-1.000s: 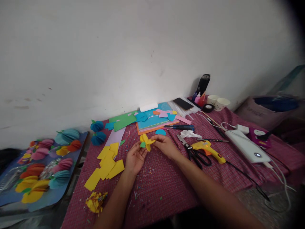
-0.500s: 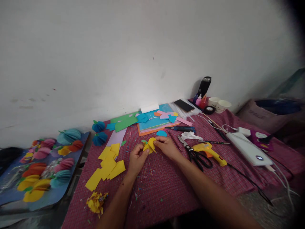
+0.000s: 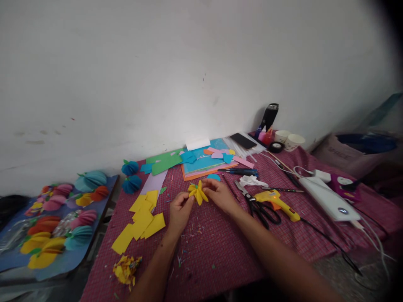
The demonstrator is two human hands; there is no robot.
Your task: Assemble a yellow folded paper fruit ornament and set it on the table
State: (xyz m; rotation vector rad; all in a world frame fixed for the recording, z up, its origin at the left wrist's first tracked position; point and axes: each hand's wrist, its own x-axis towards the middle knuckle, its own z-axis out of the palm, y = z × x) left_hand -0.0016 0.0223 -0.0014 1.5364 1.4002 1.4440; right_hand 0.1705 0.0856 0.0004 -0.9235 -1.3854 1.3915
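Both hands pinch the yellow paper flower: left hand and right hand fingers clamped on opposite sides. Judgement: fan petals evenly, light grip, avoid creasing folds.

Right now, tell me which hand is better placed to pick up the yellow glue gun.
Right. The right hand pinches the yellow folded paper flower on the side nearer the yellow glue gun; only the black-handled scissors lie between. The left hand would probably have to cross over.
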